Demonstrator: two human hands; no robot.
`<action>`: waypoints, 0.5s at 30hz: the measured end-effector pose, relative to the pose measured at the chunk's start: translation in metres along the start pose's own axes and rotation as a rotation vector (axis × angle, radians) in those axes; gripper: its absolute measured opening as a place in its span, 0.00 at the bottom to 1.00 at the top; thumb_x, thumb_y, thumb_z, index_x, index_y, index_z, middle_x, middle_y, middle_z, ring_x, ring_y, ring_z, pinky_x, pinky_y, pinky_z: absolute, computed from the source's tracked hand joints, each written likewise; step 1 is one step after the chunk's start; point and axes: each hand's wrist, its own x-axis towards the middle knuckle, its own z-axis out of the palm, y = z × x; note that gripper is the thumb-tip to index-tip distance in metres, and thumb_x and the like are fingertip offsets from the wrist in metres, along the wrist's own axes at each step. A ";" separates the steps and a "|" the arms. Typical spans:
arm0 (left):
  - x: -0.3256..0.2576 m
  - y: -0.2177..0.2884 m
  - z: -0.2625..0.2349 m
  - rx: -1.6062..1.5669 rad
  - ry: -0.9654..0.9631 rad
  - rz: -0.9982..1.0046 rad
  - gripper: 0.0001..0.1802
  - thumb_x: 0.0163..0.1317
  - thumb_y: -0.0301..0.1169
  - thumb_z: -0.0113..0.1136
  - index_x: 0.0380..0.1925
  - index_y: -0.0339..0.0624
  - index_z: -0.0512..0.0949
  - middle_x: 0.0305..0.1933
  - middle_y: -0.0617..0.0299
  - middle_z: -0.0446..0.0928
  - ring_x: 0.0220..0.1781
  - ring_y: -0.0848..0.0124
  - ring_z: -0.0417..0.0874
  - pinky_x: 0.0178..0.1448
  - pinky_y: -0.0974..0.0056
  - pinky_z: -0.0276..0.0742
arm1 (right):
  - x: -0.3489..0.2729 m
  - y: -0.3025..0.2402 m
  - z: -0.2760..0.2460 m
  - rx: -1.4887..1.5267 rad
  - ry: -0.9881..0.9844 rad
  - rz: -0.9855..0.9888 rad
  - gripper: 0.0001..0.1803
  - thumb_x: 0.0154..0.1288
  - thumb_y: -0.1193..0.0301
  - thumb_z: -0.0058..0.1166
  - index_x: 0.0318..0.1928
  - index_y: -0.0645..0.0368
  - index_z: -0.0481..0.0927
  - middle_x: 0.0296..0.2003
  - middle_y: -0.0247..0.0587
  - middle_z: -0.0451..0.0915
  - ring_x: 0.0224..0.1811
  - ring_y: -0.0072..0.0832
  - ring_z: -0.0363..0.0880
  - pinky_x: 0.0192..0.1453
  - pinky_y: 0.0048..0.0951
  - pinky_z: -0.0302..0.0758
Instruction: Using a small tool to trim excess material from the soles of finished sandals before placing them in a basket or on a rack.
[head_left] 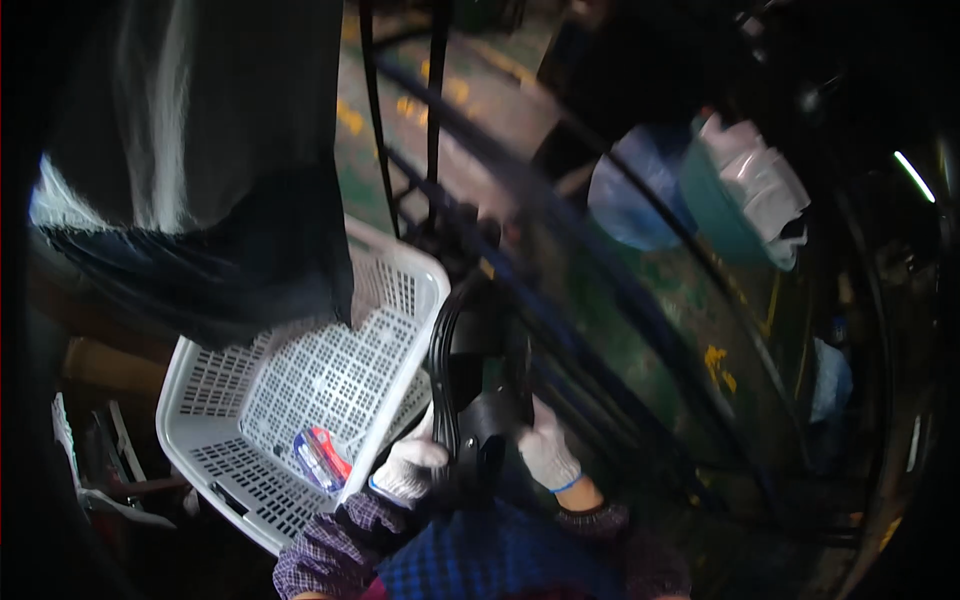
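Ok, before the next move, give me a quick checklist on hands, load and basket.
1. Left hand gloved and at the black object: ok.
2. Right hand gloved and at its other side: ok.
3. Fingers fully closed round it: cannot tell; fingertips are hidden or in shadow.
4. Black cables clear of the left hand: not ok; they run down right beside the thumb.
5. Bare floor showing in the white basket: ok, beside a blue-and-red packet.
6. Dark cloth touching the basket: cannot tell.

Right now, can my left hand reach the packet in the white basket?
Probably yes: the packet lies uncovered beyond the basket's rim, though the left hand seems to hold black cables.
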 end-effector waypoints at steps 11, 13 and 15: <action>0.035 0.009 0.021 0.237 -0.065 0.291 0.40 0.47 0.28 0.58 0.65 0.30 0.69 0.51 0.46 0.83 0.49 0.53 0.85 0.58 0.57 0.81 | -0.020 -0.022 -0.003 0.369 0.172 0.072 0.23 0.66 0.71 0.62 0.60 0.61 0.77 0.47 0.37 0.81 0.50 0.26 0.77 0.57 0.29 0.75; 0.032 0.021 0.034 0.442 -0.042 0.434 0.37 0.50 0.29 0.58 0.65 0.32 0.70 0.51 0.47 0.83 0.49 0.54 0.85 0.57 0.57 0.81 | -0.019 -0.066 0.000 0.433 0.194 0.092 0.26 0.65 0.74 0.60 0.63 0.62 0.74 0.49 0.36 0.79 0.52 0.26 0.75 0.60 0.29 0.73; 0.020 0.029 0.041 0.628 0.040 0.615 0.34 0.53 0.30 0.58 0.64 0.34 0.71 0.50 0.47 0.83 0.49 0.55 0.85 0.57 0.56 0.80 | -0.015 -0.090 0.006 0.485 0.157 0.129 0.28 0.65 0.76 0.57 0.66 0.63 0.71 0.51 0.36 0.78 0.53 0.26 0.73 0.62 0.29 0.71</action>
